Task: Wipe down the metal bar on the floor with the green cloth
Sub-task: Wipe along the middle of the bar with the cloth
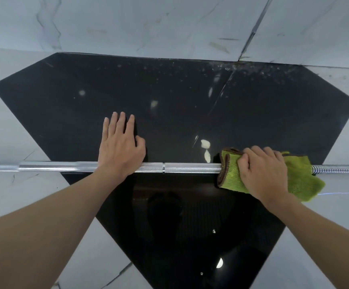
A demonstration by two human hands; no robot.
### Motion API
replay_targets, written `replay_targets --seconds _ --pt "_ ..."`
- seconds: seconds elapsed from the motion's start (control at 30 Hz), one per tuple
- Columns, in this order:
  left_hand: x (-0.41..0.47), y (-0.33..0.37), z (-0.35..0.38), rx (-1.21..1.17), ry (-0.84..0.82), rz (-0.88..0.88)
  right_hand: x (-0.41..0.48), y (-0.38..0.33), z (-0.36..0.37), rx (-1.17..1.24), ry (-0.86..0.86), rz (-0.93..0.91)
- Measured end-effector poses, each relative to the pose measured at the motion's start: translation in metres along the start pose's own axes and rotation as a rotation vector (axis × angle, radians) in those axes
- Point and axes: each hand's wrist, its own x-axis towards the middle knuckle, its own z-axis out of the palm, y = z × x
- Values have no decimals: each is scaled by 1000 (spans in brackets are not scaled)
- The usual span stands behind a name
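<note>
The long, round, silver metal bar [190,167] is lying flat on the floor, running across the whole view from left edge to right edge. It is crossing a large, glossy black floor tile [65,113], with pale marbled white floor tiles [6,126] adjoining at both sides. Bare floor is lying open beyond the bar up to the pale veined wall tiles [148,21], and more is lying open on the near side between the forearms. Pale specks are showing on the black tile along the wall edge.

The bar's middle stretch is showing a fine knurled texture, broken by a narrow smooth ring [163,168]. Its right part is showing coarse threading [336,169]; its left part is looking smoother.

The left hand [120,149] is pressing palm-down on the bar, its fingers straight and close together, reaching onto the black tile. The right hand [263,174] is gripping a fuzzy green cloth [300,178] with a brown stitched edge, its fingers curled over it. The cloth is draping over the bar, right of centre, well apart from the left hand.
</note>
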Motion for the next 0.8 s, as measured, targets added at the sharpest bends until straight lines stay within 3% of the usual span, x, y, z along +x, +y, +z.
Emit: replay_targets --seconds 0.37,0.47,0.63,0.8 --pt "21 2 -1 -97 114 7 15 -142 -10 178 -152 -125" --pt "27 2 0 -99 125 6 20 -172 -8 204 -104 -132" --pt "37 0 0 -133 141 -4 32 -147 -1 210 -72 -226" --pt "43 0 -1 -157 157 -12 33 -69 3 185 -107 -224"
